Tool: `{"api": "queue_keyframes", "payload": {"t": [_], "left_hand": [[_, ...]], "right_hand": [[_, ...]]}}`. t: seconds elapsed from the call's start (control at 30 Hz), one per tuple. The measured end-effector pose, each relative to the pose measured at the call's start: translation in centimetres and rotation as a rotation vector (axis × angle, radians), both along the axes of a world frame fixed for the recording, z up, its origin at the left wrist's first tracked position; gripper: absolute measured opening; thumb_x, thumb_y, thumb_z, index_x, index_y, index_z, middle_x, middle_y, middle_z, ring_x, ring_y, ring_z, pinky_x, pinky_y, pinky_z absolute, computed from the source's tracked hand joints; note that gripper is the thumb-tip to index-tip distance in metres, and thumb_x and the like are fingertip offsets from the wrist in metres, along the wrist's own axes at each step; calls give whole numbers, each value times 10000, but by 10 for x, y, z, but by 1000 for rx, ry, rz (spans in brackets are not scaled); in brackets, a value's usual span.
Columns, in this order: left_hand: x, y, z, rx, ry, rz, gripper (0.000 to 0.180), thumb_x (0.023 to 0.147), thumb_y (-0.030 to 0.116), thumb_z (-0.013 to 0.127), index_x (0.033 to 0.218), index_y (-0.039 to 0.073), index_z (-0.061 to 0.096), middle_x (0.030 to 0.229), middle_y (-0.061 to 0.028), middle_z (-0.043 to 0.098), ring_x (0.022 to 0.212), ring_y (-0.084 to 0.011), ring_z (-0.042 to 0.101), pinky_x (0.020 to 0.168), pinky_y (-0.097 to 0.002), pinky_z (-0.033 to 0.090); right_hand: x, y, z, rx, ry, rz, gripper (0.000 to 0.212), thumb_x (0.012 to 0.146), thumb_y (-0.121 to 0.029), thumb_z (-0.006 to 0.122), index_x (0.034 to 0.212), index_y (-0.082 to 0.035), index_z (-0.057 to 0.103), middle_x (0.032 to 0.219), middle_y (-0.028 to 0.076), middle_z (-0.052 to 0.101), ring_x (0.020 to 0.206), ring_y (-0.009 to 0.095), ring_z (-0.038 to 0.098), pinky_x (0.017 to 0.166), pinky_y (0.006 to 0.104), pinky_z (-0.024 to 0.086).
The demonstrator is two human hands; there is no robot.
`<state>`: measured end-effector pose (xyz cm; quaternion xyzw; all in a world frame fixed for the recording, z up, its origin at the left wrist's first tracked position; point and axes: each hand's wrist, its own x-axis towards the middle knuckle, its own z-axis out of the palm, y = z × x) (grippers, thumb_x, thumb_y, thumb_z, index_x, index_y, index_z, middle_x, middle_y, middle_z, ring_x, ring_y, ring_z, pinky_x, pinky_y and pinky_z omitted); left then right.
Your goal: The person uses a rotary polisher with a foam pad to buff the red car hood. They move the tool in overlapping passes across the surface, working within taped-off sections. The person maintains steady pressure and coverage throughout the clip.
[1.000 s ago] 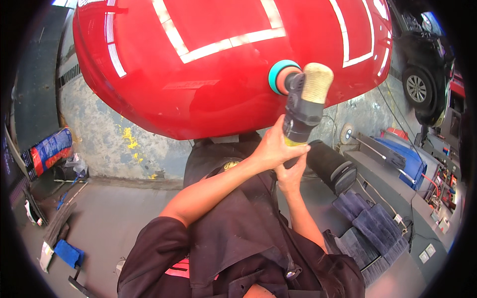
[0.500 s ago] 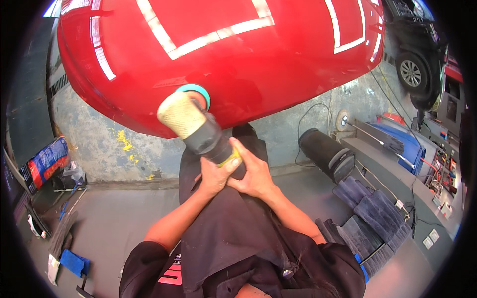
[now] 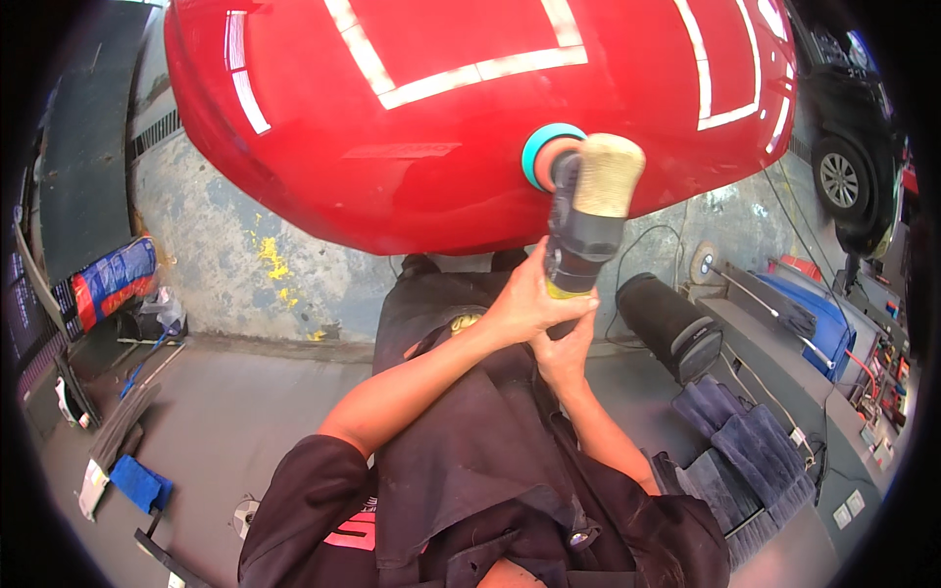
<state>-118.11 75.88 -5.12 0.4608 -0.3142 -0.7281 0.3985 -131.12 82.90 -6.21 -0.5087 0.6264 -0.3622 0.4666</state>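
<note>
A cordless-looking polisher [image 3: 585,238], black with a pale yellowish front part and a yellow-edged rear end, is held in both of my hands. Its orange and teal round pad [image 3: 535,157] rests against a glossy red car panel [image 3: 412,196]. My left hand [image 3: 529,299] is wrapped round the rear end of the polisher, its thumb stretched across. Just below, my right hand [image 3: 564,355] closes round the same end, close against the left one; part of its fingers is hidden. White light strips reflect in the red paint.
A black cylindrical speaker-like object [image 3: 669,326] lies on the right, beside dark grey towels [image 3: 745,431] and a ledge. Cables hang by the right end of the red car. A black car [image 3: 845,147] stands far right. A blue and red bag [image 3: 115,281] lies at the left.
Both hands have carried the polisher to the right along the red panel. Its body has swung from leaning left to nearly upright in view. The view has shifted slightly too.
</note>
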Motion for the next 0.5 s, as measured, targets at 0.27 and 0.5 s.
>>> {"api": "queue_keyframes", "payload": {"t": [0.27, 0.5], "left_hand": [[136, 82, -23, 139, -28, 303, 695, 834, 255, 901, 1392, 22, 559, 1210, -68, 678, 1104, -166, 674, 966, -357, 560], [99, 97, -27, 125, 14, 172, 673, 829, 350, 898, 1350, 39, 609, 1235, -57, 663, 1143, -167, 646, 1008, -371, 536]], "right_hand": [[109, 0, 5, -42, 187, 466, 1077, 748, -269, 905, 1666, -164, 351, 1371, 180, 680, 1198, 377, 710, 952, 454, 611], [68, 24, -1, -41, 222, 462, 1116, 736, -263, 947, 1659, -91, 345, 1494, 199, 618, 1301, 379, 673, 1052, 444, 576]]}}
